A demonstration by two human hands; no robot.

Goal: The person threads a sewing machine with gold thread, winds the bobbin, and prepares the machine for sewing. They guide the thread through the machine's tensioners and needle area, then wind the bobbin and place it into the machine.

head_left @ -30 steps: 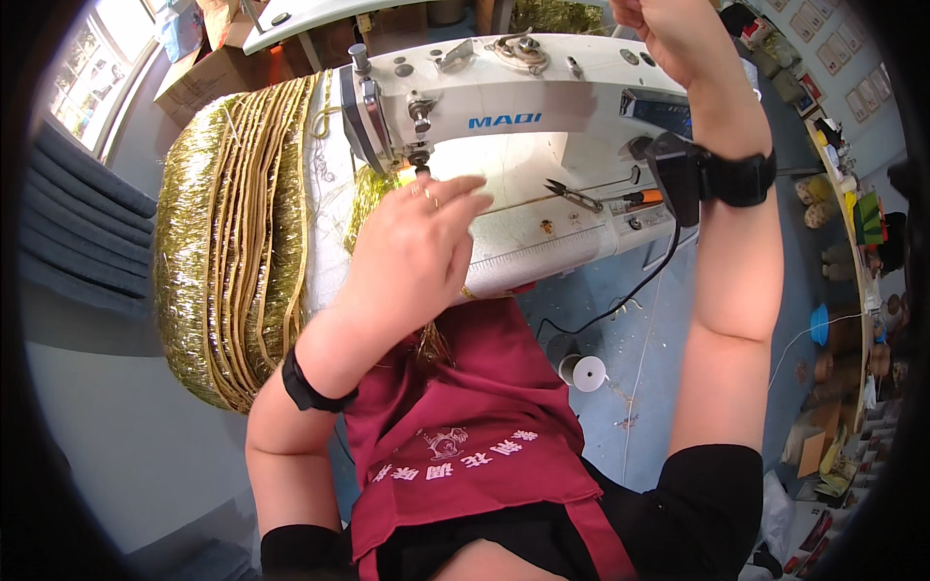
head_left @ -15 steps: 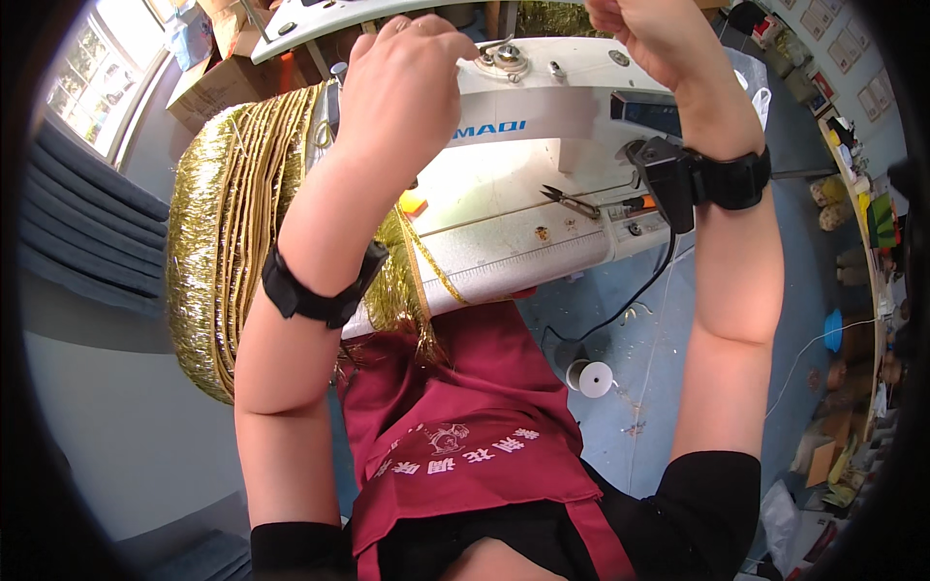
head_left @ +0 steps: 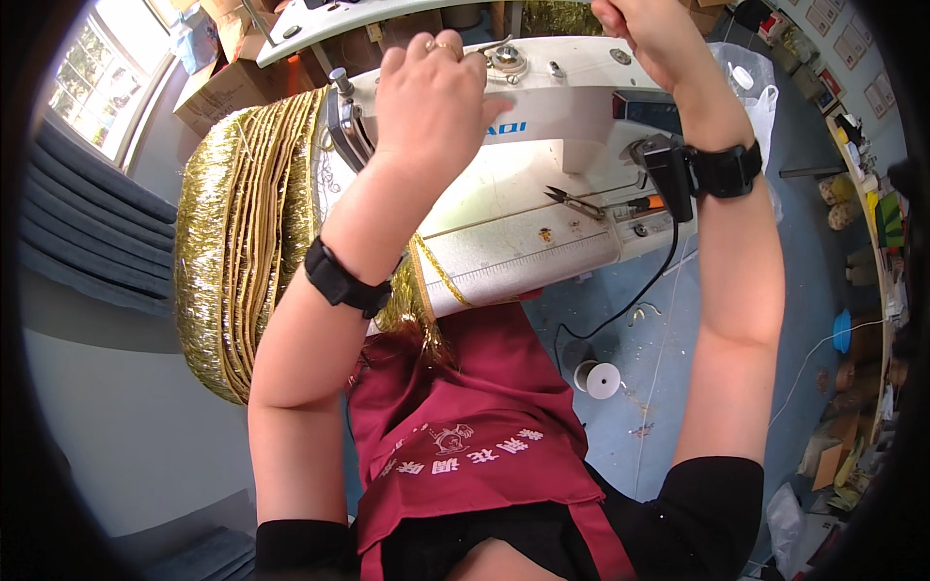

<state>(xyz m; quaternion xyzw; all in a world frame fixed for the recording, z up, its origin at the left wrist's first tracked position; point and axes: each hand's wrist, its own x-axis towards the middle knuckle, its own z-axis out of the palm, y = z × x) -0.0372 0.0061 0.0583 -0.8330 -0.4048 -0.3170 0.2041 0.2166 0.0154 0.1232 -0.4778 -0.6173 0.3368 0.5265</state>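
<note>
A white sewing machine [head_left: 572,102] stands in front of me. My left hand [head_left: 431,107] is above its arm, back of the hand toward me, thumb out to the right and the other fingers curled away; whatever they hold is hidden. Over the machine's far right part is my right hand [head_left: 651,44], its fingers drawn together at the top of the picture. I cannot make out anything in them. Gold tinsel fringe [head_left: 208,261] lies in a thick folded bundle on the left. A gold strip [head_left: 441,273] and loose fringe hang over the bed's near edge.
Thread snips [head_left: 573,201] and an orange-handled tool [head_left: 646,203] lie on the machine bed. A white spool [head_left: 597,380] and a black cable [head_left: 620,315] are below, over the blue floor. Cardboard boxes [head_left: 218,92] stand at the far left, cluttered shelves at the right.
My left hand has shifted right across the machine's arm, and its thumb now sticks out. The right hand has risen slightly, its fingers still together. The view has shifted a little.
</note>
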